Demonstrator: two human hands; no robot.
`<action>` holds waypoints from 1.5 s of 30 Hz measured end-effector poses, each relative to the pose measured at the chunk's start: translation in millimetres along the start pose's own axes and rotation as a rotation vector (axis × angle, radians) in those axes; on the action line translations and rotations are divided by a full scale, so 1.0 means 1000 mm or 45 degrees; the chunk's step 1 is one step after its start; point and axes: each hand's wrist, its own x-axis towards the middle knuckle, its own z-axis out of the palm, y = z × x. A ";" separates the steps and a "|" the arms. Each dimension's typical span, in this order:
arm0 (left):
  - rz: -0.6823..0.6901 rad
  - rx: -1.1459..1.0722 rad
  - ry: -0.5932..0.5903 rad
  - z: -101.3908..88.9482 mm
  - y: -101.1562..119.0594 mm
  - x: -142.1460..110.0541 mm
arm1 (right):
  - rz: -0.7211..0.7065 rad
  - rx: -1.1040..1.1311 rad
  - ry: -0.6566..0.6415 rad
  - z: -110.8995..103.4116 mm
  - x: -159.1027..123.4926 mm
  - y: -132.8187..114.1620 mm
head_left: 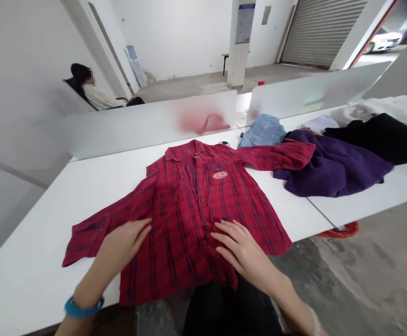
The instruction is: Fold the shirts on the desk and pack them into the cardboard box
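Here we are at the long white table [24, 280], and the red plaid flannel shirt [184, 219] is laid out front-up, collar pointing away from the person, hem right at the near edge of the table. The left hand [126, 242] is down flat on the shirt's left side, fingers close together and pressing on the cloth, with a blue bracelet [83, 308] around that wrist. The right hand [240, 247] sits on the lower front beside the button placket [199, 200], fingers slightly spread, palm down. No pinch from either hand, both open on the fabric and well apart from each other! One shirt sleeve [112, 219] stretches out to the left across the tabletop, while the other sleeve [277, 156] reaches right and lies over a crumpled purple garment [329, 165]. An oval embroidered patch [220, 175] marks the chest pocket. Further along we've got a black garment [378, 137], a white garment [382, 109] and a folded light blue checked shirt [263, 130], all beyond the red shirt. Frosted partitions [136, 123] run along the far side of the table, and behind them a person [98, 95] sits in a black chair [75, 88], off to the left. A red basket rim [341, 231] pokes out below the table's near edge.
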 end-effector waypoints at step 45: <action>-0.378 0.083 0.097 0.097 -0.078 0.223 | 0.298 -0.362 -0.091 0.064 0.006 0.025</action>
